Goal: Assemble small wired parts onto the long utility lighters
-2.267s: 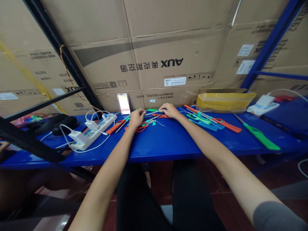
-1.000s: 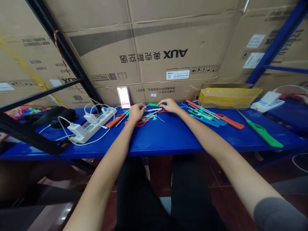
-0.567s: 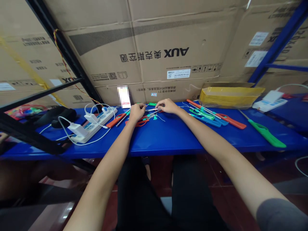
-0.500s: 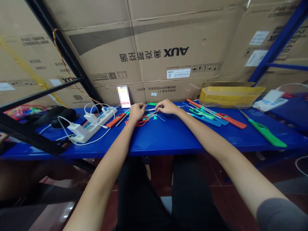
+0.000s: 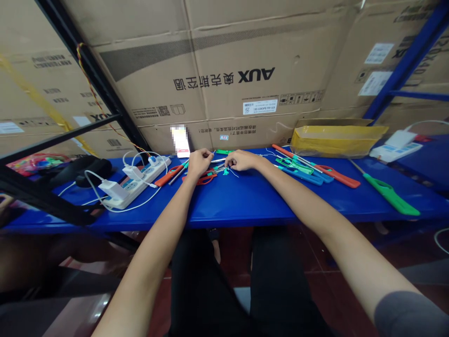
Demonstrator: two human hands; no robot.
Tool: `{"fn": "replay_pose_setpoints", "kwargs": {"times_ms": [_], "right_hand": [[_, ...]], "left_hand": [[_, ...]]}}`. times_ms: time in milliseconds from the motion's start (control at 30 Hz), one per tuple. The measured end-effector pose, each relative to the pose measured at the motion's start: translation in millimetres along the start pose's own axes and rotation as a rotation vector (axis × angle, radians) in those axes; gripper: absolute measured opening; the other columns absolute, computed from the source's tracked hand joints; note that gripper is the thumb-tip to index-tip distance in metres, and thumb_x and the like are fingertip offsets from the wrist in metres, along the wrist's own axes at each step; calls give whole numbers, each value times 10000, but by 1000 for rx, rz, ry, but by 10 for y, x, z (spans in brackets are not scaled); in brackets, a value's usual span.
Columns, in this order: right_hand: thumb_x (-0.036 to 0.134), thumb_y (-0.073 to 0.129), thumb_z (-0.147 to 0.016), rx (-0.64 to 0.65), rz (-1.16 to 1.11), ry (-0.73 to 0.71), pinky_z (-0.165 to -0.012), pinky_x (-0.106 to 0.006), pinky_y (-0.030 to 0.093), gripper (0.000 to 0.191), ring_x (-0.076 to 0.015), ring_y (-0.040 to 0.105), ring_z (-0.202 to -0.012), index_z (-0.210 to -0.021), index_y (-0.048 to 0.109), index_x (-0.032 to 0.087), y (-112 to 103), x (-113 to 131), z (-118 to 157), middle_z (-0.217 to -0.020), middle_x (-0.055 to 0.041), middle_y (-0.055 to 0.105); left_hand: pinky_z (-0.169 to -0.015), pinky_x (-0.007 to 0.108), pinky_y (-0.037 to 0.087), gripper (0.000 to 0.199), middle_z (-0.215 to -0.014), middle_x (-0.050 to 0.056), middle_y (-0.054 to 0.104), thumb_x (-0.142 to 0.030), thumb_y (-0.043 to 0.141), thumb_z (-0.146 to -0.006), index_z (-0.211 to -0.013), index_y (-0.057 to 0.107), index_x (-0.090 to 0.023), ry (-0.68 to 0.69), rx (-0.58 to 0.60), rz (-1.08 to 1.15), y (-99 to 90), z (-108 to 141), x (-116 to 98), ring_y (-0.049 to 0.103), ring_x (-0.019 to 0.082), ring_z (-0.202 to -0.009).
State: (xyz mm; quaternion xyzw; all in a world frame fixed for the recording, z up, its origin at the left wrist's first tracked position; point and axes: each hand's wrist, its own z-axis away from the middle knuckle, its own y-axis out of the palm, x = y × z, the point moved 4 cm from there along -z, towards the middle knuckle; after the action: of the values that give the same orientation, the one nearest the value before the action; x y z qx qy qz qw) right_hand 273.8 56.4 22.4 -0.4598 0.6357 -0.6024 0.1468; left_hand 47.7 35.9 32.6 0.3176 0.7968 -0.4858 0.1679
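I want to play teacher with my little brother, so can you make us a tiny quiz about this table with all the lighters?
1. Which of these is closest to the white power strip?
A) The right hand
B) The left hand
C) The yellow-taped cardboard box

2. True or false: the phone with the bright screen is propped upright near the back of the blue table.

3. Fill in the missing word: the long-nosed lighter farthest to the right has a ____ handle.

Key: 1. B; 2. true; 3. green
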Motion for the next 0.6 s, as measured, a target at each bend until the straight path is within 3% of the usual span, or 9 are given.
{"fn": "replay_pose_setpoints", "kwargs": {"times_ms": [300,433,600], "right_hand": [[45,670,-815,-12,21,23,-838,-365,531,412,-212,742,-836,-994,959,276,-94,2,50,-993,-33,899],[26,649,-775,39,49,37,-809,-331,513,475,-195,744,-843,-1060,957,250,-119,15,66,-1014,-41,894],[33,685,-721,81,31,71,-788,-336,514,508,-206,735,-827,-1094,959,241,-106,10,56,-990,-57,880]], "left_hand": [[-858,334,584,165,-891,70,858,-208,694,-967,-873,829,-198,3,-21,18,-19,3,-17,769,247,-848],[-832,325,553,134,-818,48,807,-169,688,-896,-789,764,-200,28,-99,14,-60,-1,-19,741,230,-814],[-825,323,558,144,-813,45,814,-179,705,-919,-793,770,-205,28,-92,55,-36,-4,-11,740,229,-803]]}}
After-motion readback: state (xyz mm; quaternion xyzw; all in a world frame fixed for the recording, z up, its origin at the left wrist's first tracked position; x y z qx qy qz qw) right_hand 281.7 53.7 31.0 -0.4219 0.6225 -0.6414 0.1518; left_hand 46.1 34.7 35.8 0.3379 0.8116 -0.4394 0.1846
